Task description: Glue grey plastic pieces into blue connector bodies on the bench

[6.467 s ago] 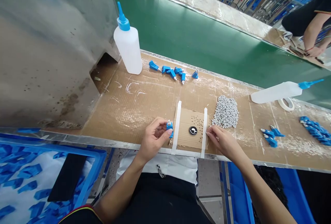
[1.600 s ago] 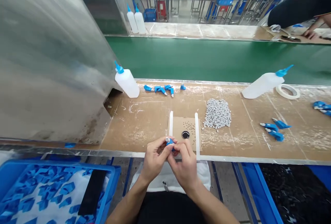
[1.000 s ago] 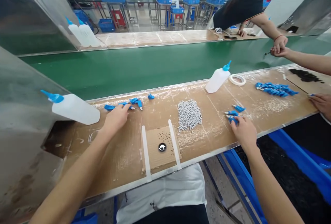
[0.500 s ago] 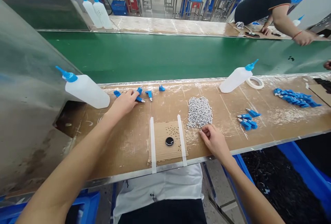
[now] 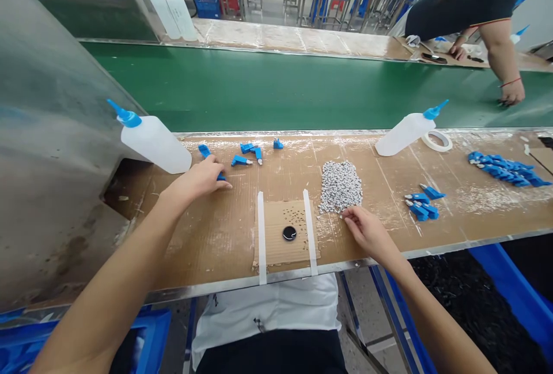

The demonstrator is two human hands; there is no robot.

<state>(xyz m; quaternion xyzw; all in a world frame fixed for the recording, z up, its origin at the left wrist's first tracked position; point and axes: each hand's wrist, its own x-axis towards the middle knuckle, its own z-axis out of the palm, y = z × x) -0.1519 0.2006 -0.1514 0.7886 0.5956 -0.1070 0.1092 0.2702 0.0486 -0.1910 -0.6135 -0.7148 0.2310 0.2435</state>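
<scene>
My left hand point(image 5: 201, 181) is curled low over the left part of the cardboard-covered bench, its fingers around a small blue plastic piece point(image 5: 221, 177), mostly hidden. Behind it lie more blue pieces with pale tips point(image 5: 241, 161). At the near right edge of a flat pile of small grey stone-like bits point(image 5: 341, 184) rests my right hand point(image 5: 365, 229). Its thumb and forefinger are pinched together; what they hold, if anything, is too small to make out. Between the hands, a glossy black disc point(image 5: 289, 233) sits on a cardboard pad point(image 5: 276, 247) bordered by two white tape strips.
White squeeze bottles with blue nozzles lean at left point(image 5: 155, 143) and right point(image 5: 404, 135), near a tape roll point(image 5: 437, 141). Blue pieces point(image 5: 505, 167) are heaped at right. Beyond the bench runs a green belt point(image 5: 276, 86), where a co-worker's hand point(image 5: 512, 93) reaches down.
My left hand has drawn back toward me from the group of blue pieces, with one in its fingers. My right hand stays by the pile. The co-worker's hand has lowered to the belt.
</scene>
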